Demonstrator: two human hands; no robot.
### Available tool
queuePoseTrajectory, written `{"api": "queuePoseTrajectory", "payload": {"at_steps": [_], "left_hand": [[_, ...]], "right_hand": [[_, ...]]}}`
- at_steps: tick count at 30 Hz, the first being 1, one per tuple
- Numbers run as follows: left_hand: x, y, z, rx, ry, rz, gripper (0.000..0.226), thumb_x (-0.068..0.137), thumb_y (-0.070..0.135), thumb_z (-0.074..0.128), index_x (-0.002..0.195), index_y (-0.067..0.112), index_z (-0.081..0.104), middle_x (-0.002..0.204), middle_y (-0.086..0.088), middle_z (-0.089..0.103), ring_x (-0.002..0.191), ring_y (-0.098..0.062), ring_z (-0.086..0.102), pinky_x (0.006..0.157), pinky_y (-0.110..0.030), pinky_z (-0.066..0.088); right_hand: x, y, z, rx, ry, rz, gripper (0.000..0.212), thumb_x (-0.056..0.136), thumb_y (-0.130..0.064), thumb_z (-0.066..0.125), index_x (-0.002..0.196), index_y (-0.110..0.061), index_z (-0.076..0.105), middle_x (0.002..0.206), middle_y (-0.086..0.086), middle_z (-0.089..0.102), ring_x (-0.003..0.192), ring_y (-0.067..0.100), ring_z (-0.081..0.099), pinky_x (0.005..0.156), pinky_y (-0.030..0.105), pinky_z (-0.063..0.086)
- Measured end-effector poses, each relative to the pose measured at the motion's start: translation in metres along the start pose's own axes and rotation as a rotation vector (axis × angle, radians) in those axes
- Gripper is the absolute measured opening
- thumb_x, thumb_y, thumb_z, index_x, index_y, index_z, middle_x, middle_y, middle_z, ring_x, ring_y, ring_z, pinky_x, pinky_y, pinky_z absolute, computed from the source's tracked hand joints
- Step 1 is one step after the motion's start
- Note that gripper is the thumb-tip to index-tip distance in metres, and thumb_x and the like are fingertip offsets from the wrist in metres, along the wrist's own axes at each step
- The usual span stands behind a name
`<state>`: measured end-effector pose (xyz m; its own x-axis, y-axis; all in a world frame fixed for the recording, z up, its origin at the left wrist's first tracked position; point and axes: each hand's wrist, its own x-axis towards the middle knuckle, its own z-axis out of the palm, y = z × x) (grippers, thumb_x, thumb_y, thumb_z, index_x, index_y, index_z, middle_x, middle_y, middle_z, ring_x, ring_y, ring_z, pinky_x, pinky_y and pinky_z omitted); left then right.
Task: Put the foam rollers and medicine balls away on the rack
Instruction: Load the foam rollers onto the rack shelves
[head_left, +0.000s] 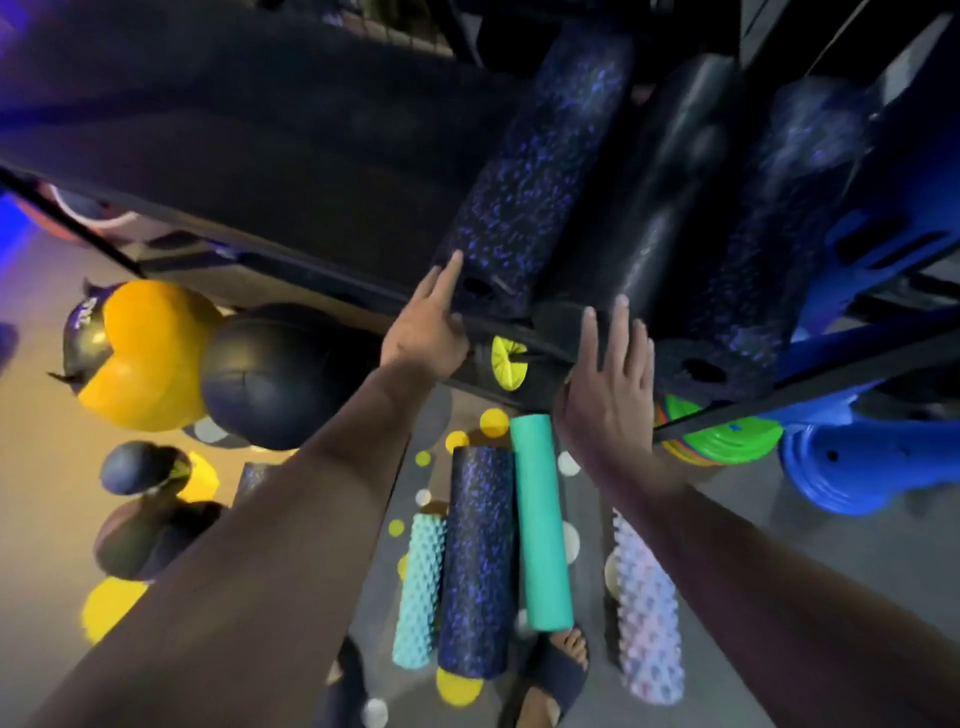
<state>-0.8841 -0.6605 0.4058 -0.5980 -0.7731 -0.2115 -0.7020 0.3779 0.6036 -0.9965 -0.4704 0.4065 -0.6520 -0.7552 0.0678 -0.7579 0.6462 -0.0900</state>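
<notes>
Black blue-speckled foam roller (530, 171) lay on the dark rack shelf (322, 275), long axis pointing away from you, your left hand (426, 332) nearer, forefinger on its near end, right hand (608, 384) flat beside, both holding nothing.

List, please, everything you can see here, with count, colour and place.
Rack: one, black, top.
Shelf rollers: three, two blue-speckled with a black one between, on the rack.
Floor rollers: four clear, mint knobbly, blue-speckled, teal, pale knobbly, on the floor.
Balls: about four dark, yellow among them, left.
Wheel: one, lime, under the rack edge.
Discs: one stack, green on top, lower right.
Steps: blue, count unclear, right.
Foot: one clear, dark sandal, bottom.
Left hand: index finger on left speckled roller's end.
Right hand: straight fingers on black roller's end.
</notes>
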Motion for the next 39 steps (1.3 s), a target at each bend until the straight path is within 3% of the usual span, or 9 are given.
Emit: {"api": "queuePoseTrajectory", "payload": {"at_steps": [6,9,12,15,18,20,24,32,39], "left_hand": [[-0.112,-0.098,0.060,-0.247,-0.155,-0.208,0.067,0.094,0.025,0.051,0.157,0.034,0.030,0.131,-0.012,0.064,0.109,-0.033,0.065,0.086,-0.037,0.052],[-0.171,-0.178,0.117,-0.353,-0.407,-0.323,0.057,0.100,0.028,0.055,0.152,0.036,0.034,0.124,-0.001,0.062,0.093,-0.012,0.068,0.077,-0.025,0.050],[-0.218,-0.256,0.179,-0.412,-0.645,-0.497,0.064,0.102,0.023,0.057,0.155,0.039,0.025,0.145,0.000,0.048,0.110,-0.017,0.062,0.095,-0.033,0.051],[-0.245,-0.307,0.236,-0.455,-0.706,-0.698,0.061,0.103,0.029,0.056,0.157,0.034,0.027,0.149,0.002,0.046,0.104,-0.018,0.057,0.086,-0.037,0.051],[-0.258,-0.328,0.287,-0.574,-0.688,-0.786,0.049,0.106,0.030,0.049,0.153,0.028,0.035,0.143,0.010,0.045,0.105,-0.012,0.058,0.087,-0.033,0.049],[-0.260,-0.341,0.322,-0.602,-0.683,-0.827,0.048,0.108,0.033,0.042,0.154,0.021,0.035,0.153,0.006,0.042,0.131,-0.019,0.051,0.108,-0.038,0.042],[-0.262,-0.355,0.368,-0.713,-0.649,-1.005,0.052,0.106,0.049,0.038,0.152,0.024,0.039,0.151,-0.001,0.046,0.136,-0.024,0.047,0.113,-0.043,0.040],[-0.290,-0.285,0.270,-0.759,-0.542,-1.095,0.045,0.106,0.046,0.039,0.128,0.014,0.059,0.103,0.001,0.067,0.077,-0.014,0.064,0.069,-0.029,0.049],[-0.297,-0.129,0.037,-0.885,-0.394,-1.123,0.036,0.085,0.041,0.050,0.096,0.007,0.054,0.083,-0.017,0.055,0.061,-0.025,0.057,0.052,-0.026,0.049]], "right_hand": [[-0.111,-0.078,0.088,0.198,-0.125,0.306,0.080,0.075,-0.029,0.065,0.149,-0.011,0.039,0.157,0.017,0.030,0.136,0.042,0.037,0.113,0.053,0.034],[-0.173,-0.093,0.164,0.277,-0.400,0.547,0.079,0.081,-0.029,0.069,0.151,-0.011,0.035,0.156,0.017,0.029,0.137,0.041,0.035,0.111,0.050,0.034],[-0.228,-0.093,0.240,0.400,-0.645,0.810,0.082,0.087,-0.038,0.070,0.152,-0.009,0.030,0.154,0.019,0.032,0.139,0.040,0.034,0.113,0.046,0.033],[-0.272,-0.088,0.304,0.470,-0.765,0.912,0.101,0.078,-0.051,0.080,0.153,-0.010,0.027,0.150,0.020,0.039,0.138,0.041,0.039,0.113,0.048,0.036],[-0.306,-0.071,0.375,0.537,-0.822,0.930,0.141,0.049,-0.074,0.085,0.157,-0.015,0.017,0.155,0.014,0.036,0.141,0.036,0.038,0.114,0.051,0.036],[-0.328,-0.052,0.423,0.570,-0.821,0.941,0.164,0.023,-0.087,0.080,0.156,-0.023,0.009,0.156,0.009,0.036,0.141,0.034,0.040,0.112,0.053,0.040],[-0.337,-0.045,0.447,0.609,-0.899,0.909,0.162,0.034,-0.061,0.097,0.157,-0.025,-0.003,0.159,0.008,0.028,0.144,0.032,0.035,0.114,0.050,0.038],[-0.319,-0.055,0.315,0.485,-0.881,0.850,0.143,0.021,-0.076,0.080,0.140,-0.025,0.020,0.138,0.006,0.053,0.125,0.032,0.054,0.106,0.049,0.044],[-0.233,-0.086,0.050,0.549,-0.904,0.363,0.132,0.027,-0.076,0.080,0.141,-0.035,0.028,0.135,-0.003,0.053,0.124,0.028,0.054,0.102,0.048,0.047]]}}
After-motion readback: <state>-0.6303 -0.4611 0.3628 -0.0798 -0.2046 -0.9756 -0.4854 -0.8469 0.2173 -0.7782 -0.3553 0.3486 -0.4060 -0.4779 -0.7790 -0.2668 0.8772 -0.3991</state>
